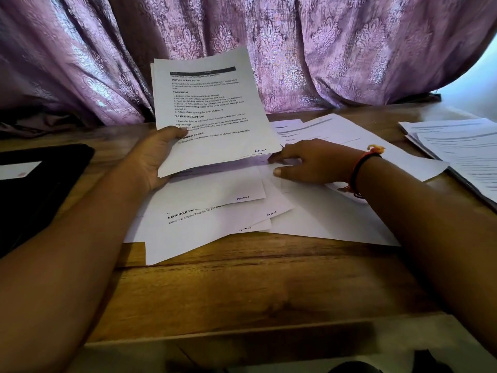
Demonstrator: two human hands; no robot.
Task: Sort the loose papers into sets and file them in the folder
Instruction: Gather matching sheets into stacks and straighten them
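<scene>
The thumb (167, 133) of the left hand (153, 160) lies across the printed front of a sheaf of papers (215, 109). The other fingers curl underneath, gripping the sheaf by its lower left corner. The sheaf is tilted up off the table, its top leaning toward the curtain, and headings such as "TASK GOAL" and "REQUIRED PROPS" can be read on it.

The fingers (279, 172) of the right hand (312, 162) are stretched out almost straight. They press flat on the loose papers (215, 214) just beside the sheaf's lower right corner and hold nothing. A red and black bracelet (359, 170) circles that wrist.

The loose papers lie fanned and overlapping under both hands, some printed side up with small handwritten page marks at their corners. They spread from the middle of the table toward its far edge.

To the right, well apart from the hands, is a separate stack of papers (457, 146). A dark edge shows beneath it, though what that is cannot be told. At the left edge of the view a flat black folder (45, 189) lies closed on the table, with a white label (18, 169) on its cover.

The table (255, 281) is brown wood with visible grain and a paler lip along the near edge. Behind it a purple patterned curtain (336, 49) hangs in heavy folds down to the tabletop. Pale daylight shows past its right side.
</scene>
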